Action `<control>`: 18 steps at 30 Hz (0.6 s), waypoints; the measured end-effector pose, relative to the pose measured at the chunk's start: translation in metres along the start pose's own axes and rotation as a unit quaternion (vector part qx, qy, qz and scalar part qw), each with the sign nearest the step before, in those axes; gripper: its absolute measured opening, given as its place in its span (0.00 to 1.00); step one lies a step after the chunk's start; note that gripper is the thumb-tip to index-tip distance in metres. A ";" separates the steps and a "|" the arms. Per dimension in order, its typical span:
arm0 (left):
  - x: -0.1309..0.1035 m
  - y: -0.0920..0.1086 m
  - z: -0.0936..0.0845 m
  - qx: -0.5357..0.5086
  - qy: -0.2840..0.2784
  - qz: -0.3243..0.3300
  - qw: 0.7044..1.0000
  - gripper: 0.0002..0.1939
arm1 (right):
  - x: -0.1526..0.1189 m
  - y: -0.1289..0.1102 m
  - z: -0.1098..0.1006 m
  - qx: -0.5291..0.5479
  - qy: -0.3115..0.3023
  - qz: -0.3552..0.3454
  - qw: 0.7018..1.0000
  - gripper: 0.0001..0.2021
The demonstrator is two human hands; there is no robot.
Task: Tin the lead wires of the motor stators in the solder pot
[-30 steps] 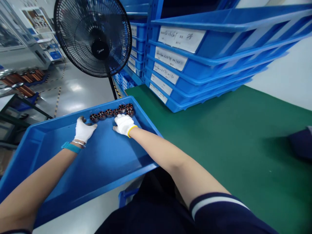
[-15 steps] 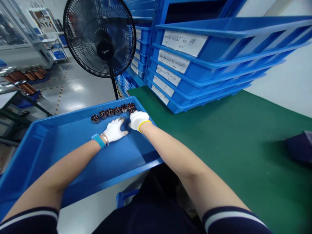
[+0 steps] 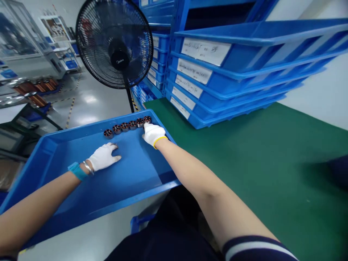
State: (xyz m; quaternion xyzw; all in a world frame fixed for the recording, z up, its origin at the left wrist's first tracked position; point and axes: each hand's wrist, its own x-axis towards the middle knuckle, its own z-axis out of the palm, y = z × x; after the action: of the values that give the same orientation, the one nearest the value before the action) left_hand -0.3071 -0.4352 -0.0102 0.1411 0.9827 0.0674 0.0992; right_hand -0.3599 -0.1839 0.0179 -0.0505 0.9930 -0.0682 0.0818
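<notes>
Blue tray [image 3: 133, 174], copper-wound cores [image 3: 124, 126] inside, left hand [image 3: 104, 156] spread apart, right hand [image 3: 153, 134] grip unclear

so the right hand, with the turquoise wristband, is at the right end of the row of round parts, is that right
Not quite: the head view shows the turquoise wristband on the left arm. The right hand is at the right end of the row of round parts.

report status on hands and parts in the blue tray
Left hand open over the blue tray; right hand at right end of six round parts, grip hidden. Parts in one row. Right hand blocks view beneath it.
</notes>
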 end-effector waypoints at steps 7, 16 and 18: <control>-0.033 -0.039 -0.014 -0.048 -0.041 -0.033 0.997 0.29 | -0.005 -0.027 0.002 -0.023 -0.033 -0.158 0.987 0.16; -0.018 -0.026 0.000 -0.073 0.005 -0.040 0.996 0.39 | -0.025 -0.093 0.038 0.000 -0.042 -0.322 0.946 0.34; -0.006 -0.032 0.004 -0.055 0.033 -0.069 0.996 0.42 | -0.024 -0.086 0.039 -0.005 -0.056 -0.329 0.943 0.31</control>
State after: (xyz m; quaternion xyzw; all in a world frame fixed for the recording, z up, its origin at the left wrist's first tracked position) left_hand -0.3087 -0.4673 -0.0183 0.0651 0.9876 0.1186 0.0791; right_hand -0.3220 -0.2705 -0.0038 -0.3781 0.9154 -0.0829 0.1102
